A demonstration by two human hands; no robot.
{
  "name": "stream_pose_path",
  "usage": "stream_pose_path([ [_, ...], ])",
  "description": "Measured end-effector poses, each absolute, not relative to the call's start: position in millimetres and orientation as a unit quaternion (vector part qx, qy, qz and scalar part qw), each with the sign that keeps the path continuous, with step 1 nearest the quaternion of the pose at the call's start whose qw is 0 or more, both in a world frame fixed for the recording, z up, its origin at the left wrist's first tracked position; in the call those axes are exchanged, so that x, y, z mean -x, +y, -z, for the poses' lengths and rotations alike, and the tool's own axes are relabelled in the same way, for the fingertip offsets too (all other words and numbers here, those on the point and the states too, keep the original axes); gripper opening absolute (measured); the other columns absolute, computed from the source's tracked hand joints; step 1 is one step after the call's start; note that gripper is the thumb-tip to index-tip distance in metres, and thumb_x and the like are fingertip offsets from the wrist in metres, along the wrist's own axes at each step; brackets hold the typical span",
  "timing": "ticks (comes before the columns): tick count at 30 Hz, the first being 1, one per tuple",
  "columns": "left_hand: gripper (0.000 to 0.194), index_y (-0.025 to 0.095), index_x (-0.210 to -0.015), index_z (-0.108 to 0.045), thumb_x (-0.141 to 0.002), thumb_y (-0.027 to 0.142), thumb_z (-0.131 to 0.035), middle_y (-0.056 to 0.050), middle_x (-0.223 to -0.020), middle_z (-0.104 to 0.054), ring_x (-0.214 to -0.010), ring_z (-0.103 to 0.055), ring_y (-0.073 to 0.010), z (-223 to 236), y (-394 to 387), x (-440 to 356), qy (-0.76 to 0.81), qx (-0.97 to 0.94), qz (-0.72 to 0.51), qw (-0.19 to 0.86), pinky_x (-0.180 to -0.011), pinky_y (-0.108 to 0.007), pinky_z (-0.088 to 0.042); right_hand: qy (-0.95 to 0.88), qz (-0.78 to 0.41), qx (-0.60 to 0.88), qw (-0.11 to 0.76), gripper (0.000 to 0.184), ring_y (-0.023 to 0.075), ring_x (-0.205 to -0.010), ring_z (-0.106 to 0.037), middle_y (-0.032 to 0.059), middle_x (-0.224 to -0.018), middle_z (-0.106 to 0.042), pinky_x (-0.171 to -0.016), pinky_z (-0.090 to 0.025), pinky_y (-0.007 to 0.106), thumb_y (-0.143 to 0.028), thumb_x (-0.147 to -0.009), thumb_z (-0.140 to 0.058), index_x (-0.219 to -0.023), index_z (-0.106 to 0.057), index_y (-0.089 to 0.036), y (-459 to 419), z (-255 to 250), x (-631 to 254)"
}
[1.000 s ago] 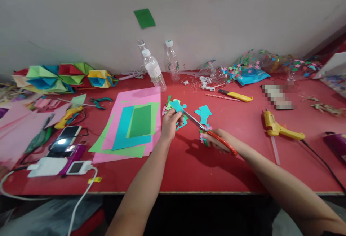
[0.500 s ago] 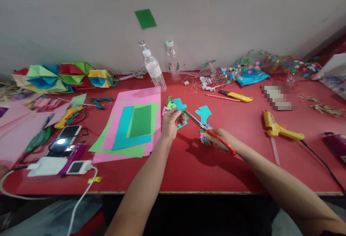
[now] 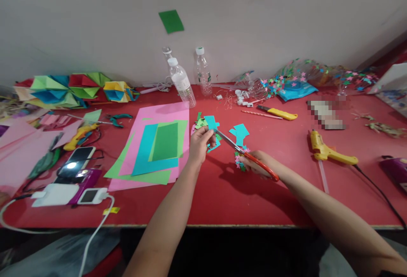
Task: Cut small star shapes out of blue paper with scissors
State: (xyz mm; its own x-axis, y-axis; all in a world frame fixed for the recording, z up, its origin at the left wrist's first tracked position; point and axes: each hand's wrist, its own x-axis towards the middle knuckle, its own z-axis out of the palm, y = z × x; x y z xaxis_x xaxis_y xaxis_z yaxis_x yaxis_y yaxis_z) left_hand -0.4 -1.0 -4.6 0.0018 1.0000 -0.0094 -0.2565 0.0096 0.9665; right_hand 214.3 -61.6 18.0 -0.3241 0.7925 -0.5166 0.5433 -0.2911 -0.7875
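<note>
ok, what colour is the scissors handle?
Red. The scissors handle shows best in the head view, the only one here.

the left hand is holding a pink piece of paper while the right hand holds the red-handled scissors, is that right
Not quite: the piece of paper in the left hand is blue, not pink, as the head view shows. The right hand does hold the red-handled scissors.

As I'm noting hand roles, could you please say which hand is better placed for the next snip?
Probably the right hand: it holds the red-handled scissors, blades at the blue paper the left hand pinches.
</note>
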Motion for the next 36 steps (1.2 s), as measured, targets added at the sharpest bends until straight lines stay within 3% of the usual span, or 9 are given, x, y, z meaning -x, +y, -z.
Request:
stream_pose_path([
  [16,0.019,0.017,-0.063,-0.052,-0.072,0.029,-0.065,0.004,-0.051,-0.055,-0.041,-0.049,-0.0062,5.4,-0.5,1.4,0.428,-0.421,-0.567,0.564,-0.040,-0.018,-0.038,-0.584,-0.566,0.571,0.111,0.054,0.0064,-0.033,-0.035,-0.0068,-0.045,-0.037,-0.033,-0.030,0.020,-0.069,-0.077,-0.059,-0.061,-0.050,-0.018,-60.3,-17.3,-213.5],
  [36,0.025,0.018,-0.062,-0.049,-0.079,0.030,-0.062,0.005,-0.053,-0.056,-0.045,-0.049,-0.0055,13.5,-11.3,-16.5,0.431,-0.412,-0.589,0.546,-0.046,-0.018,-0.038,-0.554,-0.642,0.499,0.176,0.052,0.0069,-0.030,-0.037,-0.0079,-0.043,-0.039,-0.029,-0.034,0.019,-0.069,-0.085,-0.048,-0.070,-0.052,-0.019,-66.8,3.1,-207.3],
])
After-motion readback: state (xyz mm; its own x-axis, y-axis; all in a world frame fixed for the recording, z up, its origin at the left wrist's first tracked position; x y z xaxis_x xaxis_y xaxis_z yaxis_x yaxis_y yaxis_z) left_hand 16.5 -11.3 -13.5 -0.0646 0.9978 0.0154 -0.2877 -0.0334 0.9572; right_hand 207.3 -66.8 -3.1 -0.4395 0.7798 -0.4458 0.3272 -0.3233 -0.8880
